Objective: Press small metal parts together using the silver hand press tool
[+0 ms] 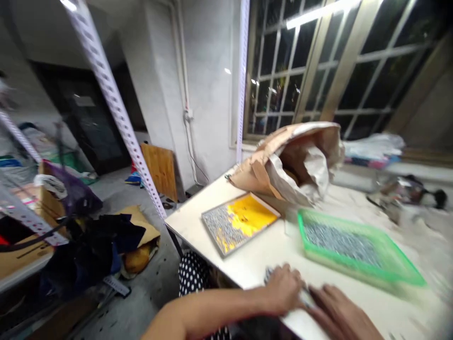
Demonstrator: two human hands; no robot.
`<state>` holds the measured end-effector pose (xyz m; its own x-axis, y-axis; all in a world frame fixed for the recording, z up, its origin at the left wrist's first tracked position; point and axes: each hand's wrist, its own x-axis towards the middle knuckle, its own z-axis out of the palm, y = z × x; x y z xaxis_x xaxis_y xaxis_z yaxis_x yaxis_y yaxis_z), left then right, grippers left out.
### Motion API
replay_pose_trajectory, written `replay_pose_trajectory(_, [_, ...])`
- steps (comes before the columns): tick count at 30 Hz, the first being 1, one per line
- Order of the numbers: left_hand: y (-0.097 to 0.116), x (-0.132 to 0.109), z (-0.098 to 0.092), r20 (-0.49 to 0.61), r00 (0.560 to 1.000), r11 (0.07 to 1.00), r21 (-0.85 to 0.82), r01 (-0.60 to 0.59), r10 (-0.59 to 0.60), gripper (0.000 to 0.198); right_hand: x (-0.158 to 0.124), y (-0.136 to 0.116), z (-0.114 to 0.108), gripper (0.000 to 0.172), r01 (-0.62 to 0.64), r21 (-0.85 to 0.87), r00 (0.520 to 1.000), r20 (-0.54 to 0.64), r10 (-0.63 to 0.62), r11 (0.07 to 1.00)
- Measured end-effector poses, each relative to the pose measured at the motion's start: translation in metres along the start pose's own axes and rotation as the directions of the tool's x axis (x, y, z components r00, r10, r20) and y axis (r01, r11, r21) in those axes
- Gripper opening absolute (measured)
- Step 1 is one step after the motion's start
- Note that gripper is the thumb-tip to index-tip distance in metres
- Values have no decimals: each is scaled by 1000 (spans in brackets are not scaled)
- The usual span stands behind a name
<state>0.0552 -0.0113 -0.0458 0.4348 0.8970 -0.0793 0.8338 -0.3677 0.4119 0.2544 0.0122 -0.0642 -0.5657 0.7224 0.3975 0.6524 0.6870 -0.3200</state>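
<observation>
My left hand (285,288) is closed over the near edge of the white table, its fingers curled around something small and greyish that I cannot make out. A bit of it pokes out past the knuckles. Close beside it on the right lies my right hand (336,309), blurred, with its thumb side near a pale grey thing (306,297) between the two hands. Beyond my left hand rests a shallow rectangular tray (253,234) with a yellow surface (256,212), partly covered by small grey pieces (220,226). A green plastic basket (399,257) holds many small grey metal-like pieces (341,243).
A large crumpled brown paper sack (262,165) lies open-mouthed behind the tray and basket. Clear plastic and dark items (412,196) sit at the right by the window. A perforated metal post (120,113) rises at the table's left; bags and cardboard (141,226) lie on the floor.
</observation>
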Motion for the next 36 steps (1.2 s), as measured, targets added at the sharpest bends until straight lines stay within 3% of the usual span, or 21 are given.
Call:
replay_pose_trajectory(2, [4, -11, 7, -113, 993, 1000, 4, -23, 23, 47, -12, 1, -2, 42, 45, 4, 992, 114, -45, 999])
replay_pose_trajectory(4, [8, -27, 12, -272, 961, 998, -34, -60, 48, 53, -21, -3, -4, 49, 24, -10, 995, 100, -23, 1000])
replay_pose_trajectory(6, [11, -44, 15, -364, 930, 990, -106, -94, 49, 54, -25, -11, -6, 47, 26, 9, 993, 117, -27, 1000])
replay_pose_trajectory(10, [8, -72, 13, -505, 852, 956, -293, -18, -139, 34, -18, -30, -9, 36, -10, 16, 985, 174, 8, 1000])
replay_pose_trajectory(12, [1, -77, 8, -525, 819, 945, -322, 62, -232, 24, -13, -37, -7, 31, -36, -1, 980, 197, 35, 999])
replay_pose_trajectory(15, [-8, -78, -3, -448, 846, 949, -249, 193, -289, 15, -7, -42, 1, 26, -69, -14, 980, 184, 71, 998])
replay_pose_trajectory(18, [-12, -73, -15, -311, 889, 941, -86, 327, -337, 21, -6, -45, 10, 20, -88, 4, 985, 150, 87, 996])
replay_pose_trajectory(21, [-12, -62, -25, -180, 894, 908, 11, 420, -411, 24, -6, -47, 16, 15, -92, -18, 989, 112, 94, 996])
replay_pose_trajectory(24, [-14, -47, -34, -2, 877, 877, -13, 481, -481, 24, -4, -46, 21, 13, -101, -68, 990, 89, 107, 993])
replay_pose_trajectory(27, [-18, -32, -42, 132, 853, 862, 14, 507, -505, 22, 0, -44, 26, 11, -126, -99, 989, 64, 133, 987])
replay_pose_trajectory(32, [-23, -19, -49, 158, 857, 872, 104, 479, -490, 19, 4, -42, 33, 6, -157, -119, 986, 27, 162, 980])
replay_pose_trajectory(36, [-26, -16, -50, 230, 851, 878, 46, 476, -473, 25, 3, -42, 37, 6, -184, -165, 983, -7, 185, 969])
